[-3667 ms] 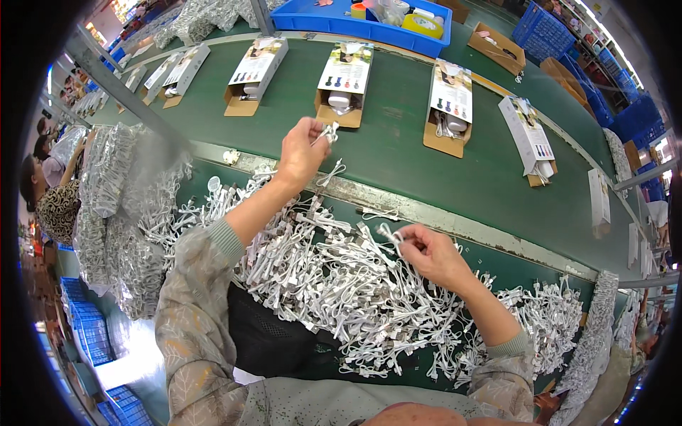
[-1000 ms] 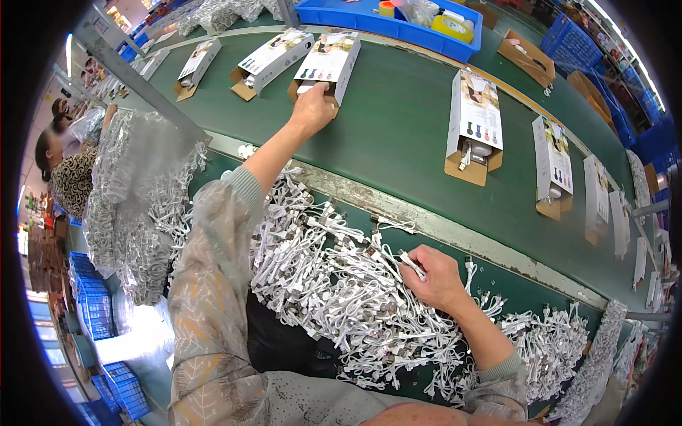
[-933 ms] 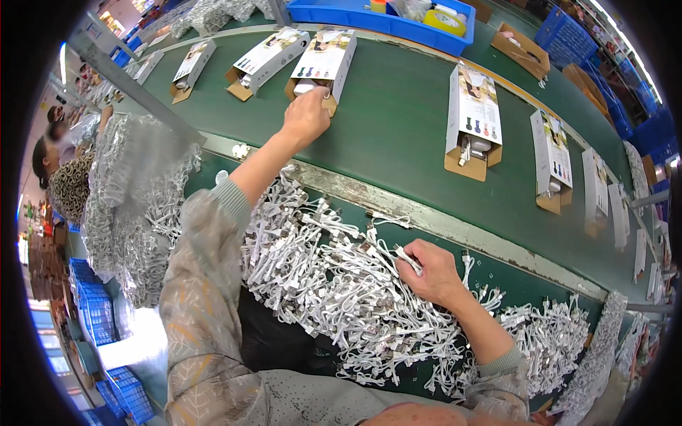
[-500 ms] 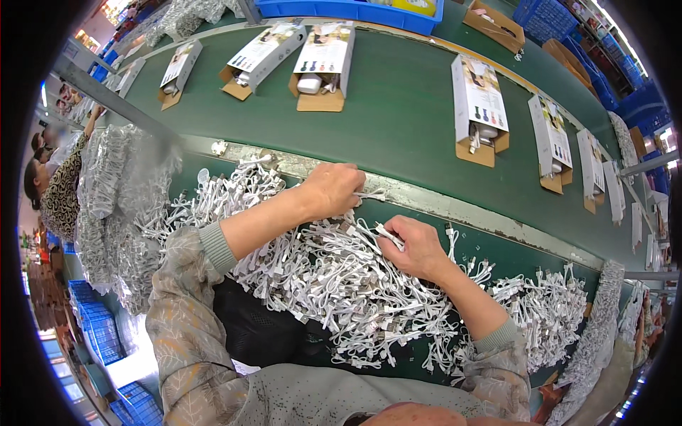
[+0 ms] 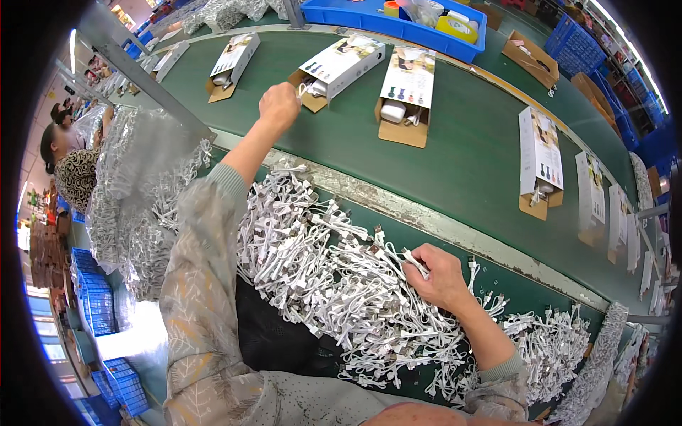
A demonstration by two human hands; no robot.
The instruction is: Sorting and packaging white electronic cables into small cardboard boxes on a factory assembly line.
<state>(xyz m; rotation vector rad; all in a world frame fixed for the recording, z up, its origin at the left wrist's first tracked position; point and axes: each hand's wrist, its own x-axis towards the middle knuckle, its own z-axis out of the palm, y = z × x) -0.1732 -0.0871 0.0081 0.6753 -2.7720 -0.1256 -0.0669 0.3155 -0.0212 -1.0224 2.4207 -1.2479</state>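
Observation:
My left hand (image 5: 279, 108) reaches out over the green conveyor belt (image 5: 455, 135), its fingers closed on a short white cable (image 5: 302, 90). The cable is right at the open flap end of a printed white carton (image 5: 344, 60) with a white item inside. Over the heap of white USB cables (image 5: 334, 277), my right hand (image 5: 439, 278) pinches a white USB cable (image 5: 414, 261) between thumb and fingers. Another open carton (image 5: 410, 78), with a white device showing in its mouth, lies to the right of the left hand.
More cartons (image 5: 540, 153) lie along the belt on both sides. A worn metal rail (image 5: 398, 202) separates belt and cable heap. Beyond the belt stands a blue tray (image 5: 387, 23). A grey post (image 5: 135, 74) and bagged cables (image 5: 131, 206) are at left, with people farther off.
My left hand has left the cable heap and moved forward to a carton, carrying a cable. My right hand stays over the heap. The whole view has shifted, with the cartons now farther right.

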